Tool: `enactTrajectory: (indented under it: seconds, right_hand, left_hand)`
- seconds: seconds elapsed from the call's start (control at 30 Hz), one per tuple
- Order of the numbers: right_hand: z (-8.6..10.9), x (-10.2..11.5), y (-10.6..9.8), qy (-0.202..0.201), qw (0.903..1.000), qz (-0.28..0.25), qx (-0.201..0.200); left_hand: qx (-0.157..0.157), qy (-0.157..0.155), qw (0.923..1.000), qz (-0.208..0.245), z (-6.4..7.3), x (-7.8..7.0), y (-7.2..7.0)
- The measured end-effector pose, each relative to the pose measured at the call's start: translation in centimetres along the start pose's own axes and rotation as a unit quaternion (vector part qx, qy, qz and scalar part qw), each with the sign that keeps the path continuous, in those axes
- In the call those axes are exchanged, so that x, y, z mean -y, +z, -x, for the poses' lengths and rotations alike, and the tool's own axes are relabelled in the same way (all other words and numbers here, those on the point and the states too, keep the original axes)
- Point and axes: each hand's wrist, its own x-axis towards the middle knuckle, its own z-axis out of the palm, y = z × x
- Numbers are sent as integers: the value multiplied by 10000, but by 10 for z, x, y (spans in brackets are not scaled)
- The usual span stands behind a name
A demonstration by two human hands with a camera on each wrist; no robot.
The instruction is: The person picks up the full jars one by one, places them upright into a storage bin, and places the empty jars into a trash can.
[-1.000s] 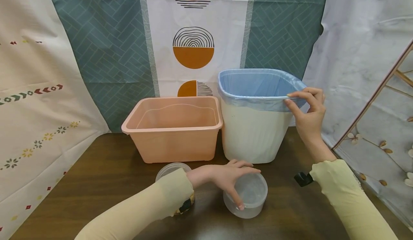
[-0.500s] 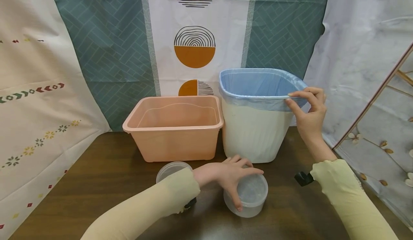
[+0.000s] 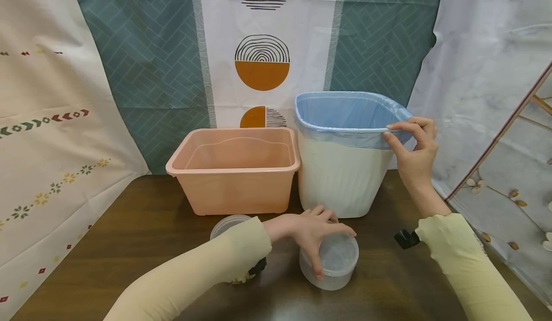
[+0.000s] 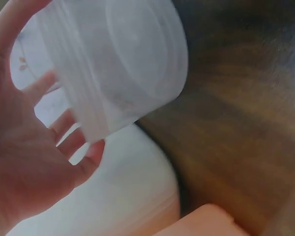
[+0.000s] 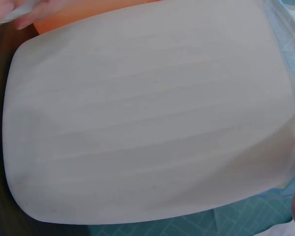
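Note:
My left hand [image 3: 308, 235] spans the top of a round, cloudy plastic tub [image 3: 338, 256], thumb at the near side and fingers at the far side. The left wrist view shows the curled fingers [image 4: 69, 132] around the tub's rim end. At the right, my right hand [image 3: 416, 151] pinches the near right rim of a white trash bin [image 3: 340, 179], thumb and forefinger on its blue liner [image 3: 349, 140]. In the right wrist view the bin's ribbed wall [image 5: 147, 113] fills most of the picture.
A peach plastic basin [image 3: 241, 191] stands left of the bin, close beside it. A second round clear container [image 3: 228, 223], mostly hidden by my left sleeve, sits on the dark wooden table [image 3: 129, 235]. Patterned cloths [image 3: 151, 48] hang behind and at both sides.
My left wrist and sleeve have shifted slightly right while the fingers stay around the tub. The right hand keeps its pinch on the bin rim. The head view has turned slightly.

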Motion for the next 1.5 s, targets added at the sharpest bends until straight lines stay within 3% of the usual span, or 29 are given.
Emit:
enactTrajectory:
  seconds: [0.23,0.53,0.93,1.13,1.5]
  right_hand:
    - [0,-1,1,40,10000,25,36]
    - [-1,-2,-2,-61,9999,73,42]
    - [-1,0,-1,-83,9999,65,39]
    - [-1,-1,-2,-79,9999,88,6]
    - [0,1,-1,-88,9999,47,-9]
  left_hand:
    - [271,-124,9991,-308,-3,-4,-8]
    - [206,125,9996,-171,-7,-3,-9]
    - [499,229,9982,231,-7,-8,-22]
    - [743,204,9969,154,-4,-8,-41]
    - [914,131,9957,-27,12,-6,-93]
